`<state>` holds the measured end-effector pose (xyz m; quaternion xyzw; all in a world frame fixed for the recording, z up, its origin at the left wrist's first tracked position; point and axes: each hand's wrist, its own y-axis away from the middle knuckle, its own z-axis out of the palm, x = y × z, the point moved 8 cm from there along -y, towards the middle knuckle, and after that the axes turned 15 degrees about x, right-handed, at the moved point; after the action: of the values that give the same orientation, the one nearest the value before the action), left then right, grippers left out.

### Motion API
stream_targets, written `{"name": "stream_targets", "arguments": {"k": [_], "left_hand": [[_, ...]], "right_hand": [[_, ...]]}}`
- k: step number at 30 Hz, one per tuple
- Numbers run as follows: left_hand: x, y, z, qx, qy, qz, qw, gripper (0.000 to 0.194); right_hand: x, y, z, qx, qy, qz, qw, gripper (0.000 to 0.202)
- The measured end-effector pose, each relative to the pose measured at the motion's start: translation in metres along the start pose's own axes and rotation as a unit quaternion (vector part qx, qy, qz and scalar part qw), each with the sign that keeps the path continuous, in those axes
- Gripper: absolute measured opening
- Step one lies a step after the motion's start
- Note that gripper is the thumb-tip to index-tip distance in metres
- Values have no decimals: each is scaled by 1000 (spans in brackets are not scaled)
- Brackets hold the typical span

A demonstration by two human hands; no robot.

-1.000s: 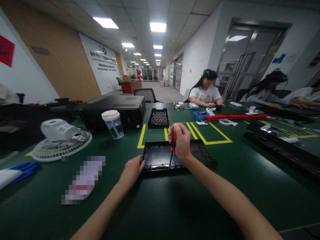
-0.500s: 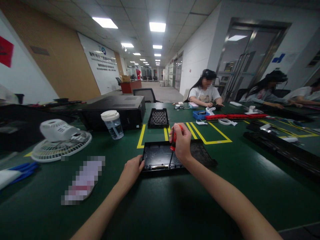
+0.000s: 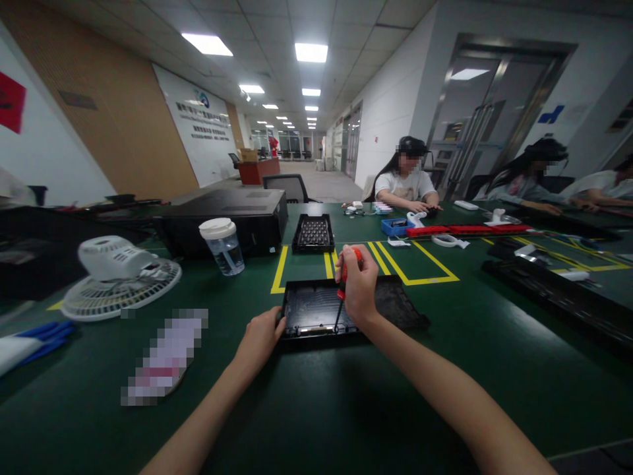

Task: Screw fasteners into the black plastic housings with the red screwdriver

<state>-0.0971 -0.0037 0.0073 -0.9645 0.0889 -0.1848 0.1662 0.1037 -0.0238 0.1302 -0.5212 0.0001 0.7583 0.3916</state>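
Note:
A shallow black plastic panel (image 3: pixel 311 303) with raised edges lies on the green table in front of me. My left hand (image 3: pixel 262 330) grips its left edge, thumb on the near corner and fingers curled around the side. Wrapped around a red-and-black screwdriver (image 3: pixel 341 291) is my right hand (image 3: pixel 361 284), above the panel's middle. The screwdriver stands nearly upright, its tip down at the panel's near edge, beside a thin light-coloured strip (image 3: pixel 316 329). Whether the tip sits in a screw is too small to tell.
Beyond the panel stands a black tray (image 3: pixel 313 234) with small parts. To the left are a lidded water bottle (image 3: pixel 223 247), a white fan (image 3: pixel 121 277) and a large black case (image 3: pixel 222 221). Long black panels (image 3: pixel 558 303) lie right. Several people (image 3: pixel 408 181) sit at the far right.
My right hand has shifted very slightly around the screwdriver handle. The panel and my left hand stay in place.

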Motion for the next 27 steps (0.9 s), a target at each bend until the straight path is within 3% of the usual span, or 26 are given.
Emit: {"name": "stream_targets", "arguments": {"k": [11, 16, 27], "left_hand": [[0, 0, -1, -4, 13, -10, 1000, 33], [0, 1, -1, 4, 15, -1, 1000, 31], [-1, -1, 1, 12, 5, 12, 1000, 32]], "right_hand": [[8, -2, 0, -19, -32, 36, 999, 23], [10, -1, -1, -30, -73, 53, 995, 32], [13, -4, 9, -154, -116, 116, 974, 31]]}}
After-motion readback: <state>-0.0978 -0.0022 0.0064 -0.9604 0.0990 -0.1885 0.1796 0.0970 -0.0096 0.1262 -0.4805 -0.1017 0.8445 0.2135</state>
